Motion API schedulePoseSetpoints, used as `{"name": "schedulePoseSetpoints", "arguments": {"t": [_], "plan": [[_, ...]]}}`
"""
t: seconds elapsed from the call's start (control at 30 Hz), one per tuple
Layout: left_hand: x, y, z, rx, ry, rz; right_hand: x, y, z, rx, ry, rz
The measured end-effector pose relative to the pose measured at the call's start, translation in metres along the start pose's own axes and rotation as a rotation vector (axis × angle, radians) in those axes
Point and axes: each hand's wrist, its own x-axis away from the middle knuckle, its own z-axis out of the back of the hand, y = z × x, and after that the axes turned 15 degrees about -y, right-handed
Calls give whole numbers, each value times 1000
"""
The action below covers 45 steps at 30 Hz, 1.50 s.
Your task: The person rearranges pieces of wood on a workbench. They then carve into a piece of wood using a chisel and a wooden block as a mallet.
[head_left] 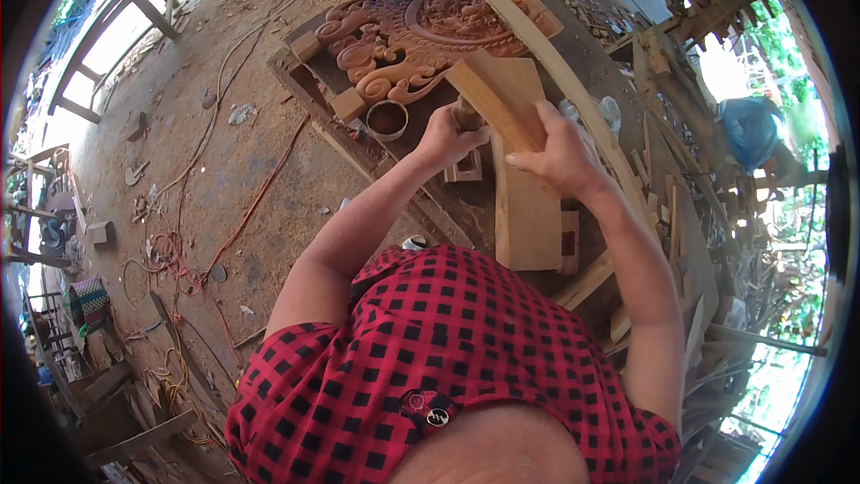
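Note:
My right hand [564, 157] is closed on the near end of a thick, slightly curved wooden block [497, 103], which tilts up toward the far left. My left hand [443, 142] is wrapped round a short, rounded brown piece [467, 115] beside that block's far end; its kind is mostly hidden by the fingers. Under both hands lies a broad, pale wooden board [528, 224], its near end toward my body. A small wooden block with a recess [464, 168] sits left of this board.
Beyond my hands lies a carved reddish wood panel [385, 54] on a worktable. A bowl of brown contents [388, 118] stands near its corner. One long batten [573, 81] runs along the right. Cords [260, 193] cross the dirt floor at left; a blue bag [751, 128] hangs at right.

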Motion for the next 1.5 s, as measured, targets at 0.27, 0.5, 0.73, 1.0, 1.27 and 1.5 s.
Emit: {"name": "schedulePoseSetpoints", "arguments": {"t": [0.27, 0.5, 0.73, 1.0, 1.27, 1.5], "plan": [[24, -14, 43, 198, 168, -46, 31, 81, -112, -501, -25, -154], [25, -4, 34, 575, 705, 183, 48, 88, -176, -835, -134, -363], [10, 19, 4, 142, 272, -20, 71, 92, -172, -1090, 50, -358], [11, 10, -29, -72, 153, -4, 87, 96, -173, -1167, 131, -359], [16, 16, -71, -579, 116, -210, 115, 49, -91, -998, 644, -93], [16, 13, -109, -849, -172, -124, 140, 66, -118, -519, 409, -176]]}}
